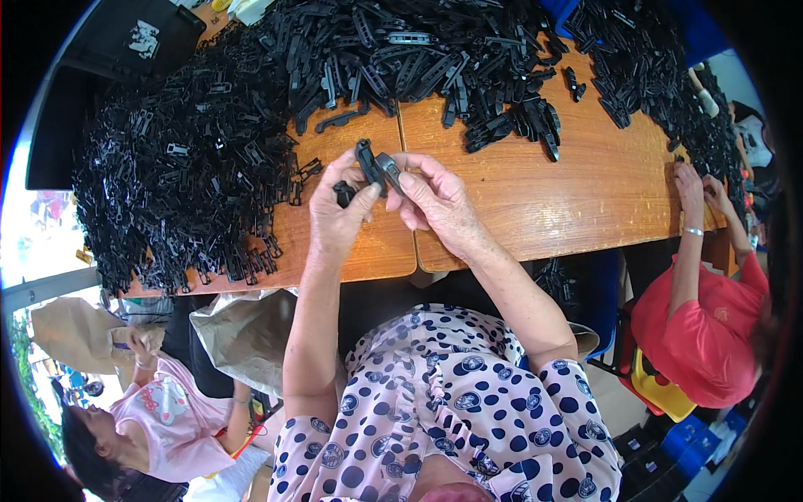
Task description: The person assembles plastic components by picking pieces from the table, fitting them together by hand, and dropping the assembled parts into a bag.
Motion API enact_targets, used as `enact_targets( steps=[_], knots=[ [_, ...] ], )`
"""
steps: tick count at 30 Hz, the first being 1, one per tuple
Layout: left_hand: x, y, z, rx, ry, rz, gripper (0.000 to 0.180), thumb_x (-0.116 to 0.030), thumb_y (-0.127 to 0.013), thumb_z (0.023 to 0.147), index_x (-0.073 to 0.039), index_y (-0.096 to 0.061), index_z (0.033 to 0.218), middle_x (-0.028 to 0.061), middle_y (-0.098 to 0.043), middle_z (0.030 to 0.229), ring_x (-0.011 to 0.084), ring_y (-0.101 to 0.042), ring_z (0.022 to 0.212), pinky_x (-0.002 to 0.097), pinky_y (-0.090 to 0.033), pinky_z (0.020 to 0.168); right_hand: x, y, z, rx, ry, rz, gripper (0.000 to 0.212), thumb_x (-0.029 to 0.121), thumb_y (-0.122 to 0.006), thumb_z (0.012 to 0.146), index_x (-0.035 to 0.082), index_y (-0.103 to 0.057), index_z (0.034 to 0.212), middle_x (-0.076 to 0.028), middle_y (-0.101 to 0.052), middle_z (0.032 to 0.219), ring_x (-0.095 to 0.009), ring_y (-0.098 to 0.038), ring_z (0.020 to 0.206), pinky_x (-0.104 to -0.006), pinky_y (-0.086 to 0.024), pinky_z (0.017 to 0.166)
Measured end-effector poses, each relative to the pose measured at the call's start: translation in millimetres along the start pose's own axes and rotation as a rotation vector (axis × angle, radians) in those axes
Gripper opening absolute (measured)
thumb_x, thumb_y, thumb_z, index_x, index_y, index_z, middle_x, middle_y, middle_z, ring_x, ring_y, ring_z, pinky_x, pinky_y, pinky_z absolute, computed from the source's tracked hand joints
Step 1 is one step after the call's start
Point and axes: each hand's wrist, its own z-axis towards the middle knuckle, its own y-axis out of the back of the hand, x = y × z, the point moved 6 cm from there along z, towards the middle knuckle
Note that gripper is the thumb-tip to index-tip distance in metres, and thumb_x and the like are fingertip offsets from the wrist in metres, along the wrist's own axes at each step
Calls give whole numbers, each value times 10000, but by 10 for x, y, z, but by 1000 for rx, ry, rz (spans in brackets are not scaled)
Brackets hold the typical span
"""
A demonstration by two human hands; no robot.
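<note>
The left hand (339, 213) and the right hand (437, 201) meet above the near edge of the surface (569, 192), both pinching one black plastic clip (374, 170). The left thumb and fingertips grip its lower end, where a darker bit shows in the palm; the right hand's fingers close on its upper right side. The clip is held up off the surface, its long axis tilted, running from the lower left at the left palm up and away toward the piles, with a short arm bending to the right under the right fingers.

Just beyond the hands lies a loose curved black piece (339, 120) on bare wood. Further out a large heap of black clips (192, 159) covers the left part of the surface, and another heap (435, 58) spreads along the far side. At the right edge a person in a red shirt (703, 335) has both hands on the surface.
</note>
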Motion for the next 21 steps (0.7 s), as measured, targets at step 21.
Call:
enact_targets(
  steps=[21],
  knots=[
    [-74, -262, -196, -74, 82, -85, 271, -117, -665, 849, -39, -599, 1100, 62, -673, 998, 69, -591, 836, 182, -450, 652, 166, 57, -216, -118, 580, -930, 225, 162, -595, 914, 6, -555, 1071, -19, -560, 801, -62, -531, 722, -232, -450, 648]
  ],
)
